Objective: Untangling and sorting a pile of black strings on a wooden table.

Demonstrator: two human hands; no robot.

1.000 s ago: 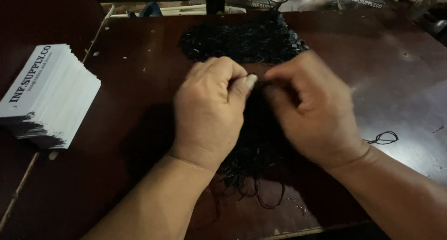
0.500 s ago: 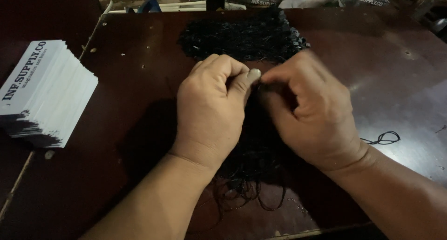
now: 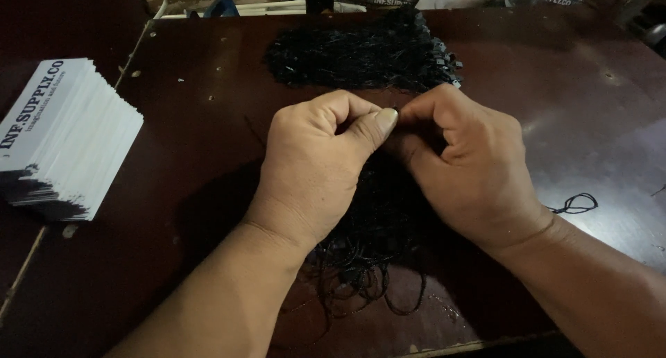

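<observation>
Cords: a heap of thin black cords [image 3: 368, 53] lies on the table, running from near the far edge, at its middle, back toward the near edge. The far part is a dense mass with small black tags along its right side. The near part thins into loose loops [image 3: 368, 275] just short of the near edge.
Held piece: a single bit of cord sits at the point where the two thumbs meet, above the middle of the heap. It is too small to tell more.
Left hand [image 3: 319, 164]: curled, knuckles up, thumb pressed against the forefinger. It is pinched shut on the cord at the thumb tip. It covers the middle of the heap.
Right hand [image 3: 472, 171]: curled likewise, thumb and forefinger closed on the same bit of cord. Its fingertips touch those of the left hand.
Hands together: both meet tip to tip, wrists well apart, forearms entering from the near edge.
Stray loop: a small black cord loop [image 3: 576, 204] lies alone near the right edge, apart from the heap.
Cards: a stack of white printed cards [image 3: 62, 136] rests at the left edge, fanned slightly, well apart from the hands.
Table [image 3: 187, 108]: dark brown, glossy, with scattered specks and scratches.
</observation>
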